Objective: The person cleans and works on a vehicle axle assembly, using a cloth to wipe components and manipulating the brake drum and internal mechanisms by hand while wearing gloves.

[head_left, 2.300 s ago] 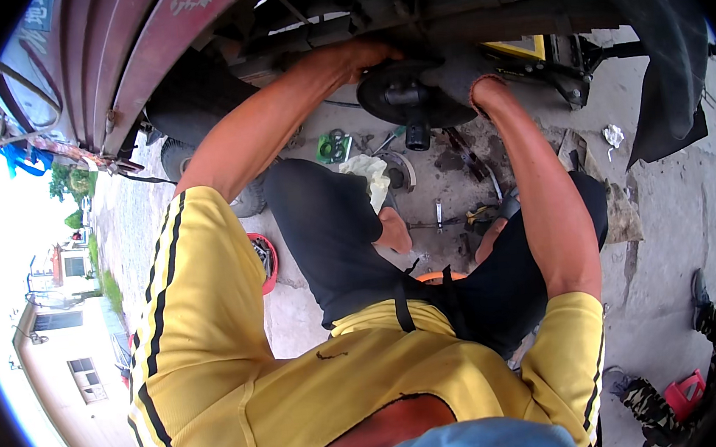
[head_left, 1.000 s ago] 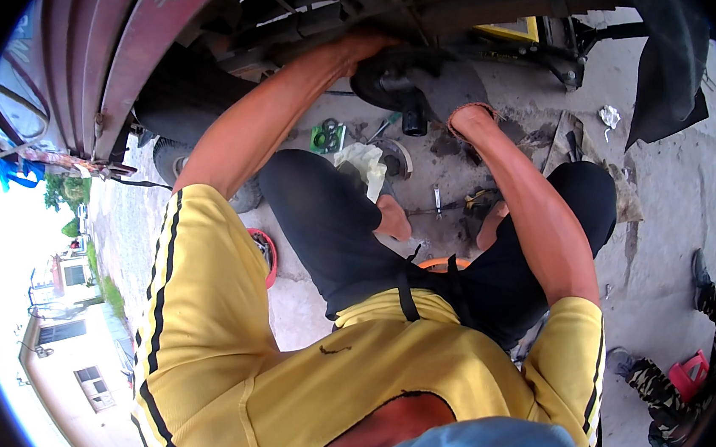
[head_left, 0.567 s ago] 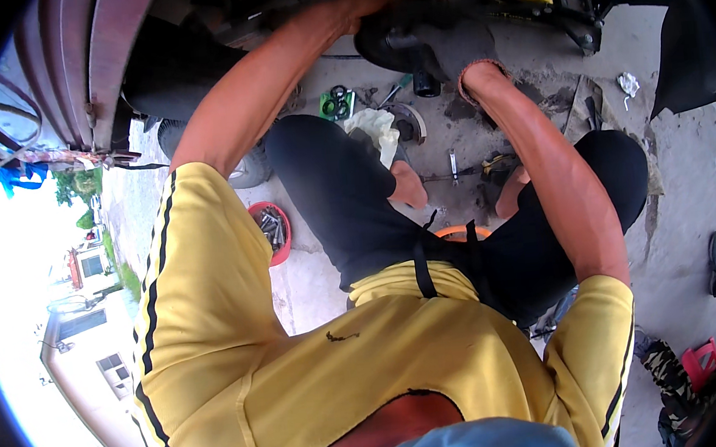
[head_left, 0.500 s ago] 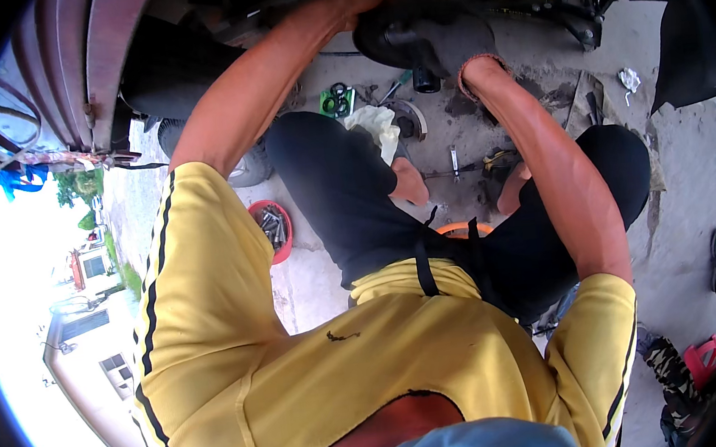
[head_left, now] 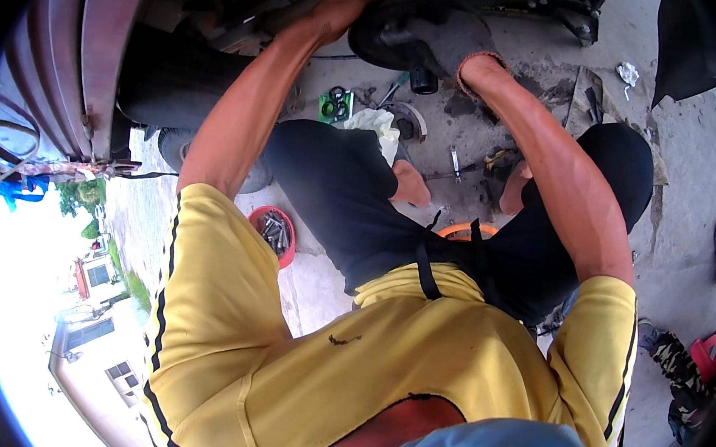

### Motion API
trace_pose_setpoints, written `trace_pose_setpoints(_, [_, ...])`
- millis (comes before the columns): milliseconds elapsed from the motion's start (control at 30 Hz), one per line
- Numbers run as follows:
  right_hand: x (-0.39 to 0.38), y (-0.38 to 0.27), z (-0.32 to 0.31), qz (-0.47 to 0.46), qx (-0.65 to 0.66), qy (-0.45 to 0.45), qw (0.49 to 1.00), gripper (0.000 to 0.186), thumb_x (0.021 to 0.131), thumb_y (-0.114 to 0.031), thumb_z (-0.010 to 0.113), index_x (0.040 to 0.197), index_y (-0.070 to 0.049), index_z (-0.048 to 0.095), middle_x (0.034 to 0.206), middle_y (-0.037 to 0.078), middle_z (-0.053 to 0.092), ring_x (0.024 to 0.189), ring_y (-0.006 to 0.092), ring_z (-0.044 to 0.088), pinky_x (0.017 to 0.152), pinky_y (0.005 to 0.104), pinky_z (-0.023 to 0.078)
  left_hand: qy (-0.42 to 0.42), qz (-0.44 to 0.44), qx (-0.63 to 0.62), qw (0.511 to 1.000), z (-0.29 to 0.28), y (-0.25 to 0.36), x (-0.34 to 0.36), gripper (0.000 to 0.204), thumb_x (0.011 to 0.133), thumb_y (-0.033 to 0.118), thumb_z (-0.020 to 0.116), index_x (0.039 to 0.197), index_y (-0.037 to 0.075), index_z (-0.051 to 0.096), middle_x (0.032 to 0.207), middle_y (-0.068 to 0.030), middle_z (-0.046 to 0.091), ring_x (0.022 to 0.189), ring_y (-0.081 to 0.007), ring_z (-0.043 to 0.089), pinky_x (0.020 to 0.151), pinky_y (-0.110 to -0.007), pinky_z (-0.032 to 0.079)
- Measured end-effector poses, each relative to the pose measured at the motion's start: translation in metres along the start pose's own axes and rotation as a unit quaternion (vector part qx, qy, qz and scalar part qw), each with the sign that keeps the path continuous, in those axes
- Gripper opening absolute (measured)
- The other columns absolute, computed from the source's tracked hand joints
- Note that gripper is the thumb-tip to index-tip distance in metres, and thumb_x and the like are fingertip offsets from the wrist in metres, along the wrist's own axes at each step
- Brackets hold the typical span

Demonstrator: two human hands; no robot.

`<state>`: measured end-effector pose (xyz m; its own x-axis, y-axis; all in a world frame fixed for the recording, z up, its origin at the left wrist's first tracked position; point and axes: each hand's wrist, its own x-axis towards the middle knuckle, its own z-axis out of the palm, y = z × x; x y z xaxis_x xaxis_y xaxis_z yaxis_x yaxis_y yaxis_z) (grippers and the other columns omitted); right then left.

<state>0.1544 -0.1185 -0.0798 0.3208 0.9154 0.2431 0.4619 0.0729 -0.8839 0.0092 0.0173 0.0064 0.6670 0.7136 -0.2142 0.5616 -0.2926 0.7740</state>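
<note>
A dark, round, disc-like metal part (head_left: 372, 39) with a raised middle sits under the vehicle's edge at the top. My right hand (head_left: 460, 42), in a dark glove, grips its right side; the fingers blend into the dark metal. Below that grip a short black cylinder (head_left: 423, 80) sticks out toward me. My left hand (head_left: 346, 9) is bare, its fingers stretched to the right along the upper edge of the round part. Shadow hides the fingertips, so I cannot tell whether they touch it.
Between my feet lie a wrench (head_left: 456, 165), a curved brake shoe (head_left: 417, 120) and a crumpled pale bag (head_left: 379, 128). A green card with black rings (head_left: 336, 104) is beyond my left knee. A red bucket of metal parts (head_left: 276, 235) stands left; a yellow-black jack (head_left: 569, 5) at far right.
My left hand has drawn back a little to the left and shows more clearly. My right hand stays on the round part, which looks slightly shifted.
</note>
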Motion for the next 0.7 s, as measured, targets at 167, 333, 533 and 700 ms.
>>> trace_pose_setpoints(167, [-0.001, 0.003, -0.001, 0.027, 0.002, -0.006, 1.000, 0.048, 0.082, -0.046, 0.062, 0.112, -0.009, 0.069, 0.112, 0.019, 0.066, 0.106, 0.0361, 0.061, 0.093, 0.0411, 0.045, 0.034, 0.025, 0.123, 0.992, 0.006, 0.010, -0.004, 0.048, 0.093, 0.040, 0.061, 0.128, 0.007, 0.061, 0.131, -0.0122, 0.060, 0.120, -0.0210, 0.055, 0.109, -0.030, 0.037])
trace_pose_setpoints(333, [-0.002, -0.010, -0.004, -0.016, 0.022, -0.048, 0.998, 0.056, 0.078, -0.055, 0.064, 0.112, -0.010, 0.069, 0.112, 0.019, 0.067, 0.104, 0.0355, 0.062, 0.091, 0.0414, 0.047, -0.009, 0.048, 0.117, 0.992, -0.002, 0.014, -0.003, 0.047, 0.092, 0.037, 0.062, 0.128, 0.007, 0.061, 0.127, -0.0125, 0.063, 0.118, -0.0214, 0.058, 0.108, -0.031, 0.040])
trace_pose_setpoints(533, [-0.007, -0.013, -0.004, 0.017, 0.093, -0.039, 0.995, 0.057, 0.076, -0.053, 0.068, 0.113, -0.010, 0.069, 0.114, 0.016, 0.067, 0.104, 0.0329, 0.063, 0.090, 0.0401, 0.047, -0.015, 0.020, 0.020, 1.000, 0.005, 0.020, 0.003, 0.039, 0.090, 0.029, 0.064, 0.119, 0.002, 0.066, 0.118, -0.0120, 0.067, 0.107, -0.0218, 0.060, 0.097, -0.031, 0.045])
trace_pose_setpoints(700, [-0.011, -0.017, -0.002, 0.017, 0.090, -0.007, 0.996, 0.045, 0.077, -0.041, 0.072, 0.106, -0.007, 0.071, 0.102, 0.014, 0.070, 0.091, 0.0249, 0.064, 0.084, 0.0361, 0.048, 0.004, -0.010, 0.039, 0.999, 0.005, 0.020, 0.002, 0.040, 0.091, 0.030, 0.064, 0.121, 0.004, 0.065, 0.124, -0.0129, 0.064, 0.112, -0.0226, 0.058, 0.099, -0.032, 0.043])
